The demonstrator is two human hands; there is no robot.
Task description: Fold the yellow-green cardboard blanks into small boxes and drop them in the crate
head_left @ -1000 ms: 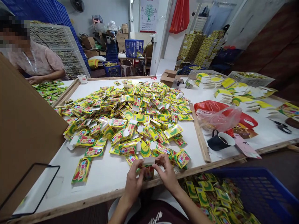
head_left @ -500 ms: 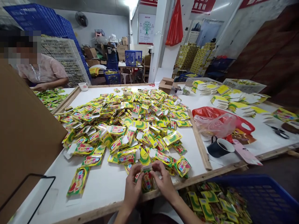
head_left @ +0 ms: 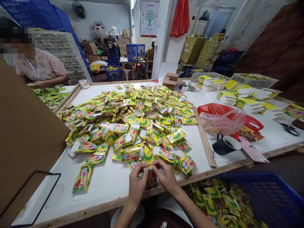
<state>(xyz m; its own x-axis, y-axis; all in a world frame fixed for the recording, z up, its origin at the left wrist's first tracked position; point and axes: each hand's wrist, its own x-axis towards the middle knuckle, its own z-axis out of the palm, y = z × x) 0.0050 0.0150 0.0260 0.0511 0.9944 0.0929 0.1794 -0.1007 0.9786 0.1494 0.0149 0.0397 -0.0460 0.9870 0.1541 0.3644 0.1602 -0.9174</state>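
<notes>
A small yellow-green printed carton (head_left: 151,180) is held upright at the table's front edge between my hands. My left hand (head_left: 138,182) grips its left side, thumb and fingertips at the top end. My right hand (head_left: 167,178) closes on the same carton from the right, its fingertips meeting the left ones at the top flap. Part of the carton is hidden behind my fingers. Just beyond lies a large heap of similar small cartons (head_left: 133,126), several with white flaps standing open. One carton (head_left: 83,178) lies apart to the left.
A brown cardboard box (head_left: 28,133) stands at left, beside a black wire frame (head_left: 35,172). To the right are a wooden strip (head_left: 205,139), a dark mug (head_left: 219,148), a red plastic bag (head_left: 211,109) and scissors (head_left: 291,129). A blue basket (head_left: 266,186) with cartons sits below. Another person (head_left: 45,69) works at far left.
The carton's white top flap, visible between my fingers before, is now folded down, and my fingertips have come together over the top. The view has tilted down slightly.
</notes>
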